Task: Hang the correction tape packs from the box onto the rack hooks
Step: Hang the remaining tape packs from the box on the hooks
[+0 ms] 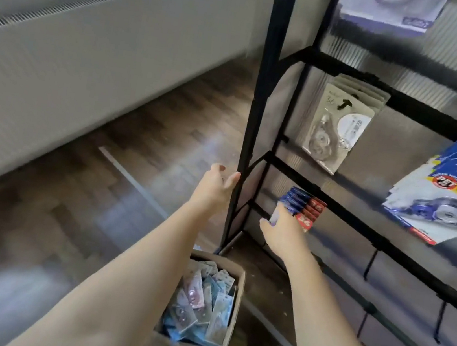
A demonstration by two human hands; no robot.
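Observation:
A cardboard box [239, 281] on the floor holds several pale blue and pink correction tape packs [201, 308]. My left hand [216, 184] reaches up beside the black rack post [255, 117], fingers relaxed and holding nothing. My right hand [284, 228] grips a stack of blue-and-red packs [303, 206] at a lower rack bar. Grey packs [338, 124] hang from a hook on a higher bar. Blue-and-white packs [444, 190] hang to the right.
A white radiator [87, 77] runs along the wall at left. The floor [136, 144] is dark wood parquet. Lower rack bars [378, 311] and black hooks run toward the bottom right. Another pack [391, 7] hangs at the top.

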